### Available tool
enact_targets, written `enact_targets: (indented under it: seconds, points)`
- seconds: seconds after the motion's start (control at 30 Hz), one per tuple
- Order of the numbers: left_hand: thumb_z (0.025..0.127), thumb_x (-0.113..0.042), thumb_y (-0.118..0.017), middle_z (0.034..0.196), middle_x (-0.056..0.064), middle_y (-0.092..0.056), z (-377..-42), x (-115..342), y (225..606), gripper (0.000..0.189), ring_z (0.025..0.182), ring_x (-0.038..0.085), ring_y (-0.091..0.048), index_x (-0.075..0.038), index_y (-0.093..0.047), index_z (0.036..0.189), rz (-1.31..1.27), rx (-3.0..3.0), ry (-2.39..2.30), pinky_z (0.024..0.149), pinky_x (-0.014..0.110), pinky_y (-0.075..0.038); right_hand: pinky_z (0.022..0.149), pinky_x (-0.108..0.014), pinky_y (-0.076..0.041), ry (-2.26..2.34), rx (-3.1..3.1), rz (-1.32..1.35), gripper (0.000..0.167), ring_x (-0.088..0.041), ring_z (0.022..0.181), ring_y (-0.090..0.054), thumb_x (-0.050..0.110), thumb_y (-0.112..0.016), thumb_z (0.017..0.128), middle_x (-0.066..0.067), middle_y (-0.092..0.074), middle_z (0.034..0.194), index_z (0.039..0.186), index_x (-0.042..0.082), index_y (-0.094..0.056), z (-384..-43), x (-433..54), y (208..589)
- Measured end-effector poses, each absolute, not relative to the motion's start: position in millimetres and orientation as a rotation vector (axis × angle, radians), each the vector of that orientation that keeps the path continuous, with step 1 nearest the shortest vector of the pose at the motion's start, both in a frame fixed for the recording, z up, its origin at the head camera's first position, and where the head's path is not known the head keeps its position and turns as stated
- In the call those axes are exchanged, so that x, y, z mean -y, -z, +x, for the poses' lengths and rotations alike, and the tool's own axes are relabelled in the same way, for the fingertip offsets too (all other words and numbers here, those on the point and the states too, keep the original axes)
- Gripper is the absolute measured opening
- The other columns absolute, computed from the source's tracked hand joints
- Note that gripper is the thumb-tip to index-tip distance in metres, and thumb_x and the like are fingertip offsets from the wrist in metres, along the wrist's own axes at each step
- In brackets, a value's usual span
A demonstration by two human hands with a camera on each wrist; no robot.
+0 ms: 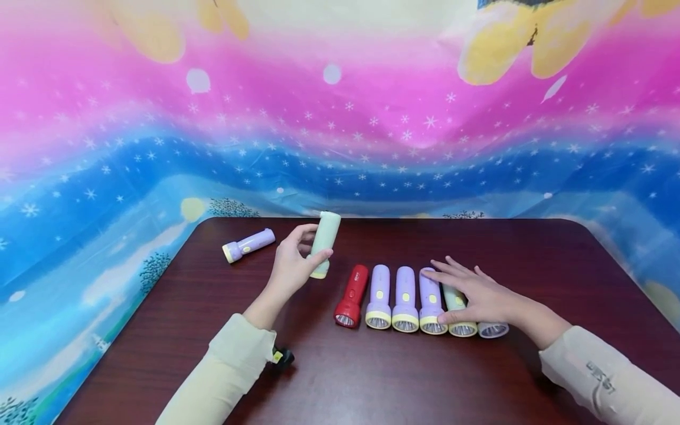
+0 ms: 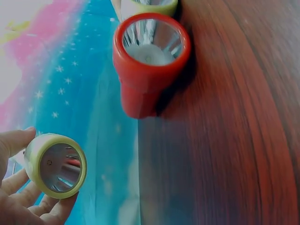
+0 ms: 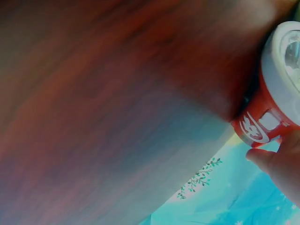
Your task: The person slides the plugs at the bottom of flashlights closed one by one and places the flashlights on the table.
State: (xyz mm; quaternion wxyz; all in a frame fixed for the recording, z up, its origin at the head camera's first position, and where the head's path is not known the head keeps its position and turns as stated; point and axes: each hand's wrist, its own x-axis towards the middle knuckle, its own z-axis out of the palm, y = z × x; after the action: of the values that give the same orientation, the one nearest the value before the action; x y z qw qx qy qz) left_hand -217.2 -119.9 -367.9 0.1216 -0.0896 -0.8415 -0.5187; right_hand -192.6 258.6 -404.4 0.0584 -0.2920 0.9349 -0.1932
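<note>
My left hand [image 1: 292,257] grips a pale green flashlight [image 1: 326,239] above the table, its yellow-rimmed lens end down; the left wrist view shows that lens [image 2: 61,168] with fingers around the body. My right hand [image 1: 486,298] spreads over the right end of a flashlight row, its fingertips at the third purple flashlight [image 1: 431,295]. Beneath the palm lie a green flashlight [image 1: 461,327] and a white-rimmed one [image 1: 493,330], partly hidden. In the right wrist view, a red flashlight with a white head [image 3: 276,93] lies by a fingertip. A red flashlight [image 1: 352,295] begins the row at left.
Two more purple flashlights [image 1: 379,295] [image 1: 405,298] lie side by side in the row, lenses toward me. Another purple flashlight [image 1: 248,244] lies apart at the far left. A black object [image 1: 284,358] shows beside the left sleeve. Behind the dark wooden table [image 1: 329,378] hangs a patterned cloth [image 1: 340,153].
</note>
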Motion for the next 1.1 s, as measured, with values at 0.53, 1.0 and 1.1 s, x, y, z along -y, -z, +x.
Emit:
enact_targets:
  seconds: [0.53, 1.0, 1.1]
  points:
    - [0.08, -0.015, -0.084, 0.112, 0.014, -0.07, -207, 92, 373, 0.053, 0.09, 0.028, -0.071, -0.011, -0.061, 0.127, -0.26, 2.34, 1.617, 0.078, 0.042, -0.06, 0.109, -0.077, -0.019, 0.927, -2.719, -0.887, 0.079, -0.048, 0.151, -0.011, 0.041, -0.075, 0.087, -0.019, -0.022, 0.164, 0.154, 0.024, -0.037, -200, -244, 384]
    - [0.079, -0.016, -0.084, 0.113, 0.01, -0.07, -205, 67, 374, 0.054, 0.092, 0.025, -0.069, -0.014, -0.06, 0.128, -0.296, 2.257, 1.674, 0.087, 0.043, -0.059, 0.109, -0.075, -0.026, 1.287, -2.646, -0.867, 0.066, -0.041, 0.149, -0.026, 0.025, -0.064, 0.097, -0.013, -0.033, 0.161, 0.155, 0.018, -0.034, -215, -214, 370]
    - [0.079, -0.017, -0.085, 0.111, 0.011, -0.07, -203, 62, 374, 0.054, 0.091, 0.025, -0.069, -0.014, -0.061, 0.127, -0.303, 2.233, 1.689, 0.085, 0.042, -0.059, 0.11, -0.073, -0.026, 1.358, -2.647, -0.86, 0.064, -0.039, 0.148, -0.03, 0.024, -0.063, 0.098, -0.011, -0.038, 0.158, 0.155, 0.018, -0.035, -218, -206, 368]
